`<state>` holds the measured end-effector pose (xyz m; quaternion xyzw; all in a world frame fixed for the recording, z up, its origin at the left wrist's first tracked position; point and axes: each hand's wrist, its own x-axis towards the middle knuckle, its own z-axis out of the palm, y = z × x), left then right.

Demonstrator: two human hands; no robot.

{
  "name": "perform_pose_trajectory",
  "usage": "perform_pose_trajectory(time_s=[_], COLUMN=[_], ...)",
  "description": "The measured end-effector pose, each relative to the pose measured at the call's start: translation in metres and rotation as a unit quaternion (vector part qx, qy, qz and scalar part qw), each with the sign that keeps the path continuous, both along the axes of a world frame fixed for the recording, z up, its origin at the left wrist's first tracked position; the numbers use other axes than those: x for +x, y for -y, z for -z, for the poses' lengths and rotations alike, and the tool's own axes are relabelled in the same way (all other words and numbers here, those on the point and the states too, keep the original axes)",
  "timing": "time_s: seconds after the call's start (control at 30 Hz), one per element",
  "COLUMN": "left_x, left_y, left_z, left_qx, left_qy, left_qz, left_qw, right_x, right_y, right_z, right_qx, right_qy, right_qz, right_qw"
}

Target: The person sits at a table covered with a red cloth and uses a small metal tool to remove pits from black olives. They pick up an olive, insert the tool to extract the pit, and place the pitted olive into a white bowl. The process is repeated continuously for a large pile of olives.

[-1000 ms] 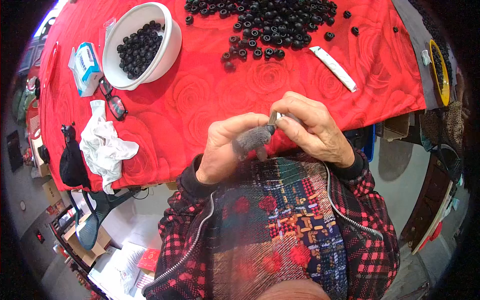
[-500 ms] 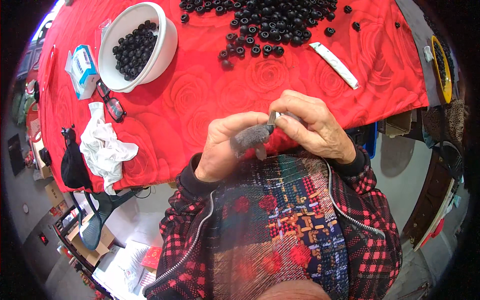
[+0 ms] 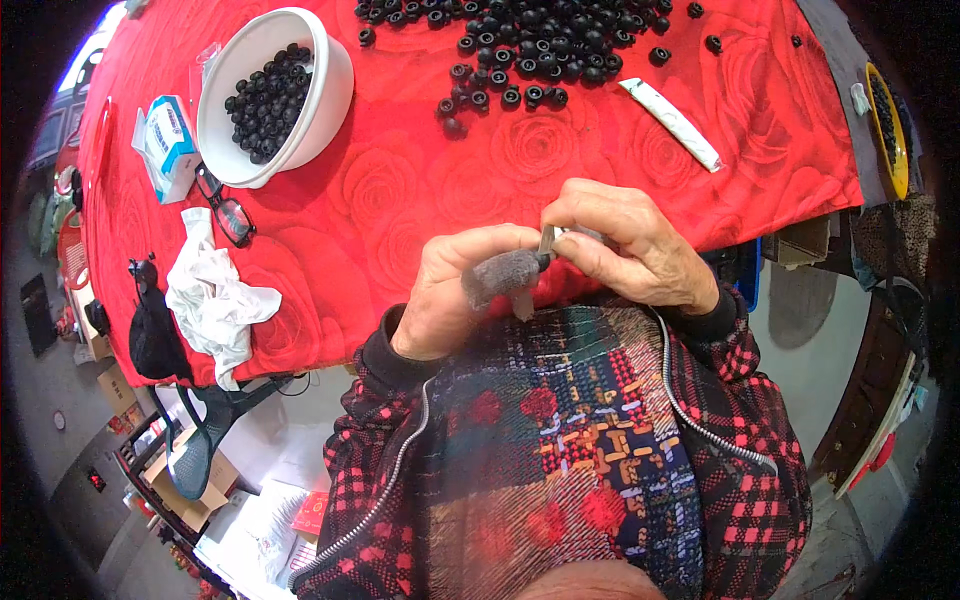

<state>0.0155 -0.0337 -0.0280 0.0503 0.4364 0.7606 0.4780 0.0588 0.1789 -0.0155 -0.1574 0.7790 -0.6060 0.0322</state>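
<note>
My left hand (image 3: 450, 290) wears a grey fabric cot (image 3: 500, 272) on its thumb and pinches a small dark piece against my right hand. My right hand (image 3: 630, 245) grips a small metal tool (image 3: 547, 240) whose tip meets that piece. Both hands hover close to my chest, just over the near edge of the red rose-patterned tablecloth (image 3: 420, 190). A heap of several black ring-shaped parts (image 3: 540, 40) lies at the far side of the table. A white bowl (image 3: 330, 90) at the upper left holds more of the same black parts.
A long white packet (image 3: 672, 122) lies right of the heap. Glasses (image 3: 228, 208), a blue-and-white box (image 3: 168, 145) and a crumpled white cloth (image 3: 215, 300) sit at the left edge. A black pouch (image 3: 152, 330) hangs there. A yellow dish (image 3: 885, 120) stands far right. Boxes and papers cover the floor below.
My hands have stayed together in front of my chest, with only slight shifts of the fingers around the small piece.
</note>
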Motion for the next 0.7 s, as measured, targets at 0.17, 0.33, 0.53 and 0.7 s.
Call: perform_pose_trajectory(time_s=[0.17,0.33,0.53,0.7], left_x=[-0.002,-0.001,-0.006,-0.007], left_y=[0.0,-0.001,-0.005,-0.005], left_z=[0.003,0.005,0.009,0.005], left_qx=[0.021,0.022,-0.011,0.014], left_qy=[-0.003,0.073,0.086,0.188], left_qz=[0.027,0.016,-0.025,-0.033], left_qw=[0.999,0.997,0.996,0.981], right_x=[-0.002,-0.004,-0.003,-0.002], right_y=[-0.004,-0.008,-0.005,0.009], right_z=[0.0,0.005,0.007,-0.005], right_qx=[0.005,-0.004,0.02,0.081], right_qy=[-0.01,-0.01,-0.067,-0.134], right_qz=[-0.026,-0.053,-0.035,0.112], right_qw=[1.0,0.999,0.997,0.981])
